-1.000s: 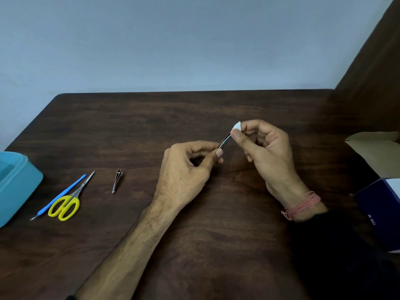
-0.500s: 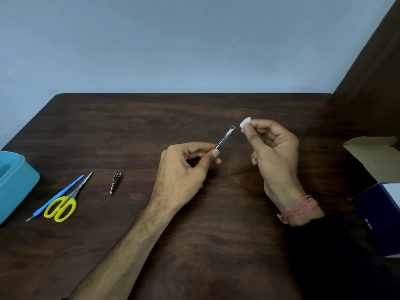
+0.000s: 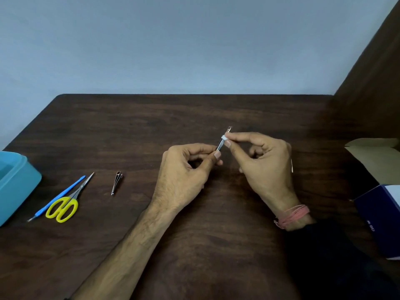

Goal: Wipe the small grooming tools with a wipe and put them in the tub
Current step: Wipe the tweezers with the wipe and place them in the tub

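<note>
Centrally, frame mid: left hand (image 3: pixel 184 169) pinches lower end of tweezers (image 3: pixel 223 140); right hand (image 3: pixel 263 161) pinches wipe (image 3: pixel 224 137) round shaft. Long axis runs lower left to upper right, tip free. Tub (image 3: pixel 19 182) far left edge, nearer left hand. Between: nail clipper (image 3: pixel 116 185), scissors (image 3: pixel 67 204), blue tool (image 3: pixel 58 195) on desk (image 3: pixel 216 245); path looks unobstructed. Boxes at right.

Dark wood table (image 3: pixel 194 245). Open cardboard box (image 3: pixel 376 156) at right edge. Navy box (image 3: pixel 376 219) just nearer. Blue-grey wall (image 3: pixel 173 44) behind.
</note>
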Demonstrator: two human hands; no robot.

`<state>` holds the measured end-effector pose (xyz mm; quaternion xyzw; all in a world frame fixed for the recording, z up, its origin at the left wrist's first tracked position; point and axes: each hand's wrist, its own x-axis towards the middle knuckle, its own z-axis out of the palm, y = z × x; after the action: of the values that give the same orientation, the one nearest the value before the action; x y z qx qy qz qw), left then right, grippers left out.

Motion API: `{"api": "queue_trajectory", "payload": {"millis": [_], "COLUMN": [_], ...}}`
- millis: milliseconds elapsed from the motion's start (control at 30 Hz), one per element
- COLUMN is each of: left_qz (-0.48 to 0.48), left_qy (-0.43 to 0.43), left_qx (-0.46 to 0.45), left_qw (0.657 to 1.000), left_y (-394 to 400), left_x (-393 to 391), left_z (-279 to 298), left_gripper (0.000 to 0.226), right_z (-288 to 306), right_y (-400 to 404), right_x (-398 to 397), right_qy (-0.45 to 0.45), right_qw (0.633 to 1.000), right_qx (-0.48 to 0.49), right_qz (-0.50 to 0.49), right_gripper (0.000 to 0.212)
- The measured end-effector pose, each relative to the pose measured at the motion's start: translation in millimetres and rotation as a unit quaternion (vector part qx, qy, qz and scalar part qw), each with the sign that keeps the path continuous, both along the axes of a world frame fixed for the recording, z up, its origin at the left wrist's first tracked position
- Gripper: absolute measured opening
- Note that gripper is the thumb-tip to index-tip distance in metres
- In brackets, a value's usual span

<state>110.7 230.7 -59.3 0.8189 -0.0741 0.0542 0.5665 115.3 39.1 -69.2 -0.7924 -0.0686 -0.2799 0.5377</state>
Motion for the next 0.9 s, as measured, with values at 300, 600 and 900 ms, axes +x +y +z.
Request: {"api": "queue_trajectory", "payload": {"millis": [300, 600, 900], "left_qz": [0.004, 0.005, -0.019], "left_qy": [-0.018, 0.013, -0.004], "left_qx": [0.04, -0.009, -0.052], "left_qw": [0.999, 1.0, 0.998], "left_y": [-1, -2, 2], "left_x": [0, -1, 0], "left_z": [-5, 2, 0], "left_gripper": [0.004, 0.007, 0.015], "right_z": [5, 7, -2], "right_y": [-5, -19, 3], "right_x": [7, 15, 5], "right_qy": [0.076, 0.101, 0.027], "right_qw": [0.976, 0.931, 0.999], "right_qx": [0.2, 0.345, 0.016], "right_qz": [0.033, 0.062, 0.032], "right_gripper": [0.009, 0.021, 0.011]}}
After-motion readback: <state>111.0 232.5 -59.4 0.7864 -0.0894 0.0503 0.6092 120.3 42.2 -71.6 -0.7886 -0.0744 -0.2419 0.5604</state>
